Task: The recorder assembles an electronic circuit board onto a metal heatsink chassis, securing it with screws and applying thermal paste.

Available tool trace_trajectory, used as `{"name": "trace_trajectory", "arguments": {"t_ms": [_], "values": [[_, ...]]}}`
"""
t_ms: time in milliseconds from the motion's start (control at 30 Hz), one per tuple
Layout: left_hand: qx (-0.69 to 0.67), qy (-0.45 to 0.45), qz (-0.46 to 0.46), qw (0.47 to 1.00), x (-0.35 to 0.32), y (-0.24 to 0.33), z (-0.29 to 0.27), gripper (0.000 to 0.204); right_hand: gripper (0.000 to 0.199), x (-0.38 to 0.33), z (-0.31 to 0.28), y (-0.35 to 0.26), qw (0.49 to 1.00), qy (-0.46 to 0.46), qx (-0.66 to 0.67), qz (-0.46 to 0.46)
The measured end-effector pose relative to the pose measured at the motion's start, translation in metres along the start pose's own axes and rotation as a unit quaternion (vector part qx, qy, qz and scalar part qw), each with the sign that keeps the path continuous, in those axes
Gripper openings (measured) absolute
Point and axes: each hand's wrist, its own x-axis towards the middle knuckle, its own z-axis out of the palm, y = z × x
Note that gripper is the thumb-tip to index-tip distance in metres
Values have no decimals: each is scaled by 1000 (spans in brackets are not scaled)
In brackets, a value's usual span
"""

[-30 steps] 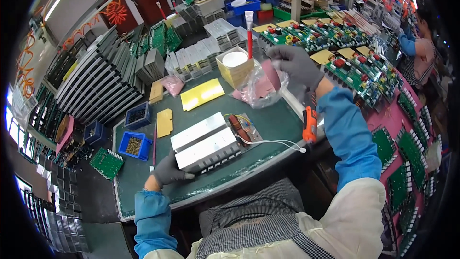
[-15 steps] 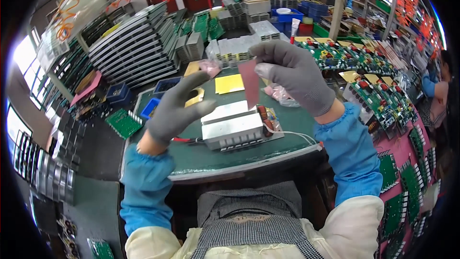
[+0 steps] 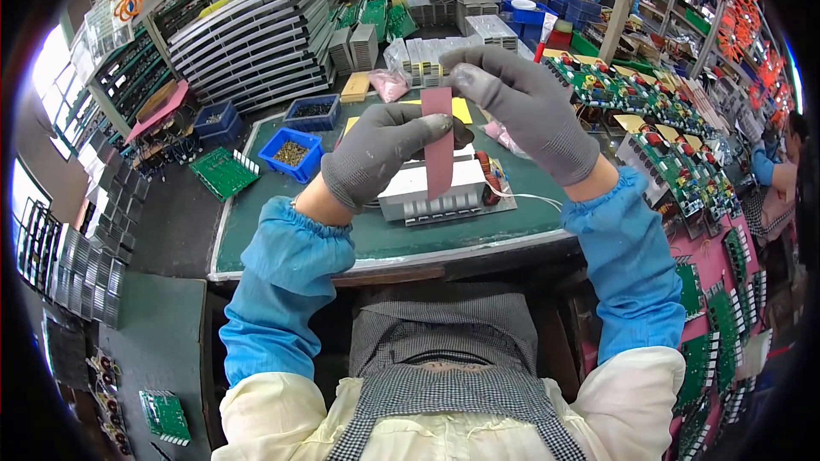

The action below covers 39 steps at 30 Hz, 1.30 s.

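Note:
A thin dull-red strip hangs upright in front of me. My left hand, in a grey glove, pinches it around the middle between thumb and fingers. Just above and right of the strip's top end is my gloved right hand. Its fingers are bent, thumb and forefinger slightly apart, with nothing visible between them. Behind and below the strip lies a silver finned heat-sink block on a board with copper coils and white wires. My left hand and the strip hide part of the block.
On the green mat stand a blue bin of small brass-coloured parts and a second blue bin. Yellow sheets lie behind my hands. Stacked metal panels rise at back left; populated circuit boards fill the right.
My left hand has moved right and up, closing on the red strip. The right hand has let go of its top and stays close by. The view has shifted slightly.

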Motion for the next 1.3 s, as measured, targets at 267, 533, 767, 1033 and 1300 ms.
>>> {"name": "trace_trajectory", "arguments": {"t_ms": [267, 533, 767, 1033, 1300], "values": [[36, -27, -27, 999, -5, -3, -8, 33, 33, 6, 9, -10, 955, -95, -277, -42], [-34, -8, -109, 993, -45, -60, -30, 38, 39, -32, 0, 43, 996, 43, -75, 9], [22, 154, -66, 986, -76, -93, -31, 28, 40, -69, 19, 87, 988, 139, 4, 74], [354, 350, 106, 861, -95, -143, 3, 13, 34, -138, 64, 148, 938, 205, -274, -51], [491, 392, 175, 758, -72, -172, 8, 10, 33, -133, 63, 176, 874, 261, -397, -101]]}}
